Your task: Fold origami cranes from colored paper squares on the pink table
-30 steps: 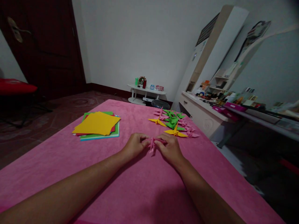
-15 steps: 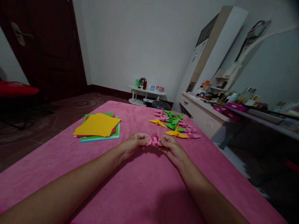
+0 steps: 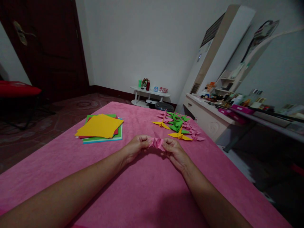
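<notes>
Pink cloth (image 3: 142, 193); folded pink paper (image 3: 156, 143) spans left-right, tip (image 3: 156, 135) away.

left fingers (image 3: 145, 144) and right fingers (image 3: 168, 146) pinch folded pink paper (image 3: 156, 143).

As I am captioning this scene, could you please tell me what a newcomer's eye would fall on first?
Probably the stack of paper sheets, bright yellow on top, at the left of the pink cloth. Next might come the green, yellow and pink folded birds clustered toward the far right. In the middle, the left hand and right hand hold a pink folded paper.
</notes>
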The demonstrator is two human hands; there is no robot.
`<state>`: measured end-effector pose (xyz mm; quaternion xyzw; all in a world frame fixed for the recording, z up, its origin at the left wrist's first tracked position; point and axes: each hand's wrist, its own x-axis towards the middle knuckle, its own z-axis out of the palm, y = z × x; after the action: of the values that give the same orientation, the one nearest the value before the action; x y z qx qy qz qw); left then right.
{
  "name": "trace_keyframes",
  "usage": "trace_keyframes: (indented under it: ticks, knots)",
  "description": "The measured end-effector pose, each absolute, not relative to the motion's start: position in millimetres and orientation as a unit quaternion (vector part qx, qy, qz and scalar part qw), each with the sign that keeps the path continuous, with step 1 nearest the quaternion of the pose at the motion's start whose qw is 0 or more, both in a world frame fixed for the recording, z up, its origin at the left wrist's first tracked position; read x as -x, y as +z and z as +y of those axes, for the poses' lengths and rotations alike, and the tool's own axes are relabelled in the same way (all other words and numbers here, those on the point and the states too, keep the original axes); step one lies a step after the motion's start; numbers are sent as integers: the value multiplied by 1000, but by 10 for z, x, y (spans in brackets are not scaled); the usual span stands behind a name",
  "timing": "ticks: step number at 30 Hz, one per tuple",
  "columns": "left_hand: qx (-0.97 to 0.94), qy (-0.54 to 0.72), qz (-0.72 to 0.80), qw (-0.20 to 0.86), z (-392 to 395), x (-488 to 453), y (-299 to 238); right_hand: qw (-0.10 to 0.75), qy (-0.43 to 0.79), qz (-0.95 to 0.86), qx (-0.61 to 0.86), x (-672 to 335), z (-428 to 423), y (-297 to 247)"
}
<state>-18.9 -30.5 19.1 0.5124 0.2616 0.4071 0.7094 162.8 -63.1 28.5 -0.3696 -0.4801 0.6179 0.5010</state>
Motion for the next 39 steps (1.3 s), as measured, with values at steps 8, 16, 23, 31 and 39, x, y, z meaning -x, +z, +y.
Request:
trace_keyframes:
  ticks: [8,16,23,31,39]
  knots:
    - [-516,393,239,723,-333,179,235,552,640,-455,281,-1637,-648,314]
    - [-488,349,135,789,-364,216,223,515,634,-481,318,-1615,-639,255]
    - [-513,360,207,751,-339,215,208,533,578,-496,369,-1640,-621,242]
    - [-609,381,320,618,-321,202,200,497,429,-604,452,-1632,-599,207]
    - [-560,369,244,701,-319,205,137,483,518,-567,421,-1654,-634,212]
